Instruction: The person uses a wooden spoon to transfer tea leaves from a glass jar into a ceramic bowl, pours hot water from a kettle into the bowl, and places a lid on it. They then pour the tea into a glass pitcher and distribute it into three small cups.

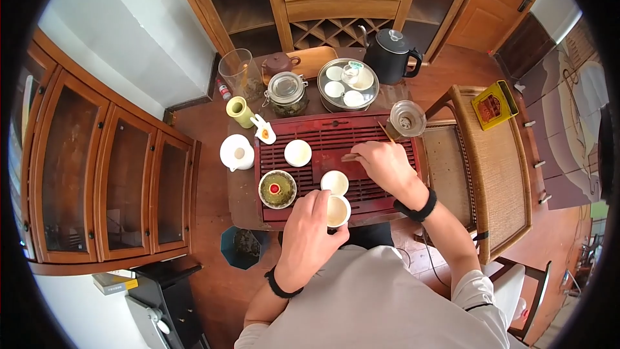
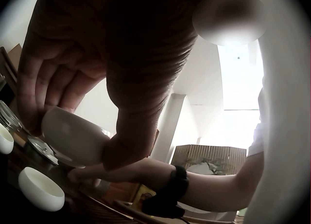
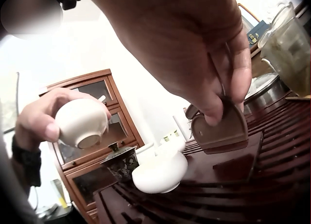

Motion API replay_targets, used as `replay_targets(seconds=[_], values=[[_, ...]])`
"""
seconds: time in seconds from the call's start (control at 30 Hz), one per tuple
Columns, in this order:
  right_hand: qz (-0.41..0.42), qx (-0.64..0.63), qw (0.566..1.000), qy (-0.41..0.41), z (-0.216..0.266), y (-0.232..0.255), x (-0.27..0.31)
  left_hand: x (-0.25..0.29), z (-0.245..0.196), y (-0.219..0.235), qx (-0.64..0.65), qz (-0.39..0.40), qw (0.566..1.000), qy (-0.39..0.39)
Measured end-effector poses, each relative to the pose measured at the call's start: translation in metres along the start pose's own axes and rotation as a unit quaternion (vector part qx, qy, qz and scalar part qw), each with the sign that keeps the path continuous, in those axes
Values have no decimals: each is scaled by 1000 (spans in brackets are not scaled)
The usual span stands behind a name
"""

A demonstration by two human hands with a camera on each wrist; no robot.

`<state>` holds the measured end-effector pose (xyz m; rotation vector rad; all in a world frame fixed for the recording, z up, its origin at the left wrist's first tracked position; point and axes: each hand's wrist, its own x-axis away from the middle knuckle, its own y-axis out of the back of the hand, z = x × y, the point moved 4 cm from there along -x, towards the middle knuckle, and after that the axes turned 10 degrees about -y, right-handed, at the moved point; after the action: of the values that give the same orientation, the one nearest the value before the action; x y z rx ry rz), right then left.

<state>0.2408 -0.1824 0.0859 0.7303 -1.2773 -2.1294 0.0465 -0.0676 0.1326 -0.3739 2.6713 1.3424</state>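
Note:
My left hand (image 1: 305,236) grips a small white teacup (image 1: 340,212) by its rim, thumb on one side and fingers on the other. In the right wrist view this cup (image 3: 81,121) is raised and tilted, its foot showing. My right hand (image 1: 386,167) pinches a small flat brown piece (image 3: 221,129), coaster-like with rounded corners, close over the dark red slatted tea tray (image 1: 368,205). Two more white teacups stand on the tray: one (image 1: 335,182) just beyond the held cup, the other (image 1: 298,153) farther back. A patterned lidded bowl (image 1: 276,200) with a red knob sits front left.
A white pot (image 1: 237,153), green vase (image 1: 239,112) and hand-shaped ornament (image 1: 264,130) stand left. Behind are a glass jar (image 1: 286,93), a steel tin with cups (image 1: 349,102) and a black kettle (image 1: 391,58). A glass strainer cup (image 1: 407,119) stands at the tray's right back corner.

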Motion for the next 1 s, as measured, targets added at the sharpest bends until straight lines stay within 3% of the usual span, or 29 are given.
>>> replay_targets(seconds=[0.17, 0.23, 0.37, 0.47, 0.57, 0.77, 0.9, 0.97, 1.0], values=[[-15, -11, 1000, 7, -12, -23, -37, 3, -5, 1, 10, 6, 1000, -3], [-54, 52, 997, -27, -20, -32, -53, 4, -4, 2, 8, 5, 1000, 2], [-137, 51, 989, 23, -16, -29, -61, 6, 0, 2, 5, -10, 1000, -1], [-92, 71, 993, 22, -16, -33, -55, 5, 0, 3, 4, -13, 1000, -3], [-28, 57, 998, 27, -6, -21, -31, 6, 1, 3, 10, -12, 1000, 1], [4, 17, 1000, 24, 0, 5, 22, 2, -1, 5, -14, -19, 999, -23], [-45, -43, 998, -24, 4, 27, 48, -4, -1, 3, -13, -18, 999, -32], [-55, -82, 987, -124, -2, 33, 58, -8, -3, 4, -20, -30, 999, -39], [-56, -85, 987, -125, -4, 32, 63, -12, -4, 4, -22, -28, 999, -39]])
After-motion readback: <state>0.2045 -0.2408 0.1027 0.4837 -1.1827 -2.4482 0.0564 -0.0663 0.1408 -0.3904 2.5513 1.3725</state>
